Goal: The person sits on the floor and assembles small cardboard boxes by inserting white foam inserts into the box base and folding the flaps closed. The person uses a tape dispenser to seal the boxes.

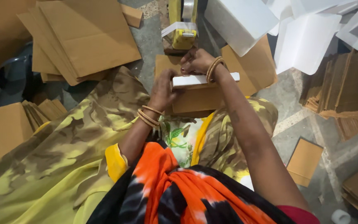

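My left hand (162, 89) grips the left end of a thin white foam strip (195, 79) lying across a brown cardboard piece (195, 99) on my lap. My right hand (196, 61), with gold bangles at the wrist, reaches over the strip's far edge, fingers curled down against the cardboard beneath a yellow machine (183, 25) that stands just beyond. Both hands touch the strip and cardboard together.
Stacks of flat cardboard sheets (79, 37) lie at the upper left, more cardboard stacks (344, 91) at the right. White foam blocks (303, 37) pile at the top right. A small cardboard piece (305, 161) lies on the concrete floor at right.
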